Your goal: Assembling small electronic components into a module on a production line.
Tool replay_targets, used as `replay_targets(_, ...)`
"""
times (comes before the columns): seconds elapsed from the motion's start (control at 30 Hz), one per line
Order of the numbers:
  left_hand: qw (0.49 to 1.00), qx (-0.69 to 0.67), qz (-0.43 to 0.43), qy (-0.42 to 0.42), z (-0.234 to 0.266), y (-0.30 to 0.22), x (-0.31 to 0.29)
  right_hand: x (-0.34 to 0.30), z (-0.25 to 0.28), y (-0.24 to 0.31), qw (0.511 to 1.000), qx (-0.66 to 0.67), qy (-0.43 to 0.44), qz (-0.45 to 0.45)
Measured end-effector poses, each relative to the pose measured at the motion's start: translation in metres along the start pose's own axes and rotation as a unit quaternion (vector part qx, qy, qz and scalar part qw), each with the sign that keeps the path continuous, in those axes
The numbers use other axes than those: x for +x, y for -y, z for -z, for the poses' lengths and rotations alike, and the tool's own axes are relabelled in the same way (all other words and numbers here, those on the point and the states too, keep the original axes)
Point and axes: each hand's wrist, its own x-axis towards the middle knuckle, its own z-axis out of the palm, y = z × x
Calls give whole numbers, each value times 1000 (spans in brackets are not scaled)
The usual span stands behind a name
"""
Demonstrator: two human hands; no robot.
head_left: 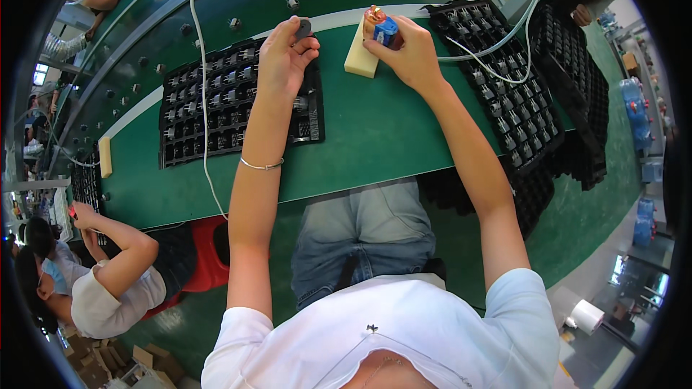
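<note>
My left hand [285,57] is raised over the right part of a black compartment tray [167,137]. Its thumb and fingers pinch a small dark round piece [303,28]. Over the green table, my right hand [412,54] is wrapped round a small blue and orange-red object [386,30] with a shiny, copper-coloured top; its exact kind I cannot make out. A pale yellow block [361,63] lies beside and partly behind that object. Small metal-and-dark parts fill many of the tray's pockets.
A second black tray [497,75] of similar parts lies at right, near stacked trays [577,79]. A white cable [201,65] hangs across the left tray; pale tubing [479,54] runs right. Small parts dot the conveyor [137,88]. A co-worker [115,281] sits at left.
</note>
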Motion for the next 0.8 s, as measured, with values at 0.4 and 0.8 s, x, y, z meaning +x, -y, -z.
replay_targets(0.4,999,24,-11,18,-16,1,-12,0,-2,1,1000,-5,-3,-15)
replay_targets(0.8,997,81,5,15,-15,2,-6,124,-41,-56,994,-105,-31,-9)
